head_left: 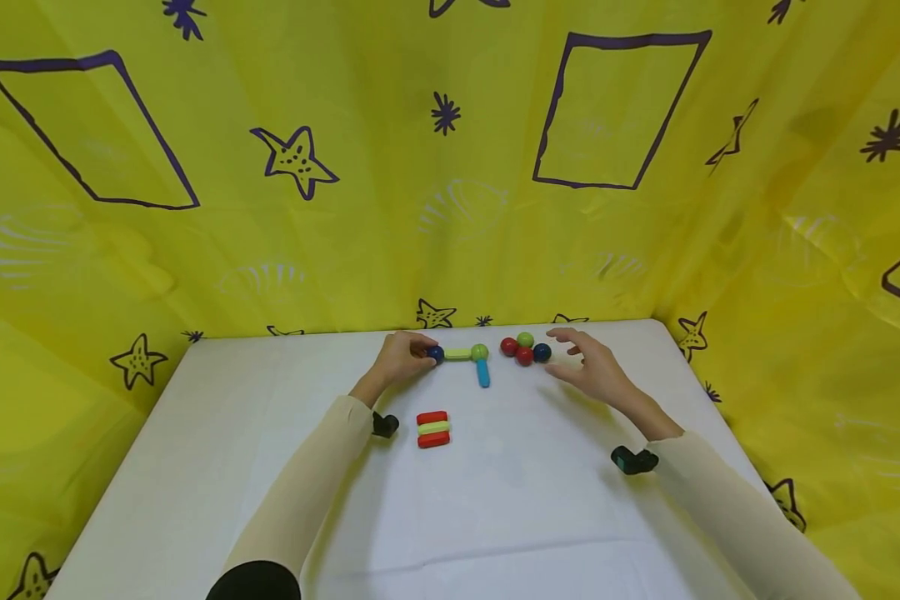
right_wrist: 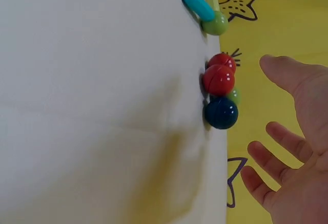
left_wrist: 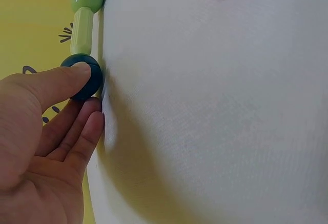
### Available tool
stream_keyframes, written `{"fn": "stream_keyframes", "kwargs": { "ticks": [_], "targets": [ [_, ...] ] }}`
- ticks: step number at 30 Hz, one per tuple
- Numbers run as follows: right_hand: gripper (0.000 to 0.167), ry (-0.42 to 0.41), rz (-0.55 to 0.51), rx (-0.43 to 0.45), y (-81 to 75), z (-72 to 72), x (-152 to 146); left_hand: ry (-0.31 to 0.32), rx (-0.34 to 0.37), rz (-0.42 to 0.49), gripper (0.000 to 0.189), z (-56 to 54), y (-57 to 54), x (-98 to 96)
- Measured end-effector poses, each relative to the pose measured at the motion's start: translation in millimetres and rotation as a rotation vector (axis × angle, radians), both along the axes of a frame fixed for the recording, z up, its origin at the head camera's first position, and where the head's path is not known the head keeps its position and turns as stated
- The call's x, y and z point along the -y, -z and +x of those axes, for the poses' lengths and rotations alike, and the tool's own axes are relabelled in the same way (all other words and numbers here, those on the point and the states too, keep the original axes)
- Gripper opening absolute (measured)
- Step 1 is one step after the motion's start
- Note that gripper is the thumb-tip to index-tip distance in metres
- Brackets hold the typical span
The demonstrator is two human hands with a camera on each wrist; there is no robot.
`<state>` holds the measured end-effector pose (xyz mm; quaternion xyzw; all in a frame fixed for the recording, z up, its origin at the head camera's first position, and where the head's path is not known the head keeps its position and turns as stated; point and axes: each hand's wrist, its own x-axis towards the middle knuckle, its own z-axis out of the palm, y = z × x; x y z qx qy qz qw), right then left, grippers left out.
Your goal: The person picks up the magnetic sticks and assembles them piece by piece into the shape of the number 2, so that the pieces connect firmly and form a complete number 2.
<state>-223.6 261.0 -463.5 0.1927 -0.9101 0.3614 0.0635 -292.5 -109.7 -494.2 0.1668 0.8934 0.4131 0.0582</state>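
Ball cluster [head_left: 524, 356] right beside my right hand [head_left: 594, 368], blocks a straight slide left to the joined pieces [head_left: 457, 354]; my left hand [head_left: 401, 360] bars their left end. Wide lane across the table [head_left: 532, 467] between three sticks [head_left: 433, 428] and my right forearm [head_left: 742, 504]. Yellow curtain [head_left: 375, 242] walls far edge.

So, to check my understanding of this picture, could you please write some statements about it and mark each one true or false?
1. The left hand pinches a dark blue ball. True.
2. The right hand holds one of the loose balls. False: it holds nothing.
3. A pale green stick links the pinched ball to a green ball. True.
4. The light blue stick meets the pinched ball. False: it meets the green ball.
5. Two of the loose balls are red. True.
6. Three red sticks lie side by side. False: a yellow-green stick lies between two red sticks.
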Motion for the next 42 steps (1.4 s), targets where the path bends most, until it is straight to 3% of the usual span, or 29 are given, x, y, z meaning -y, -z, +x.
{"fn": "stream_keyframes", "kwargs": {
  "ticks": [15,21,29,42],
  "targets": [
    [0.058,0.067,-0.055,0.147,15.2,-1.0,-6.1,0.038,-0.024,-0.015,0.030,-0.8,2.1,0.4],
    [0.056,0.109,-0.079,0.217,19.7,-13.1,-6.2,0.036,-0.026,-0.008,0.031,-0.1,2.3,1.6],
    [0.046,0.100,-0.092,0.212,26.4,-29.5,-1.7,0.036,-0.030,-0.005,0.031,-0.8,4.7,1.9],
    [0.030,0.129,-0.074,0.214,37.1,-36.6,7.6,0.019,-0.015,0.013,0.030,-0.4,3.4,1.5]
  ]
}}
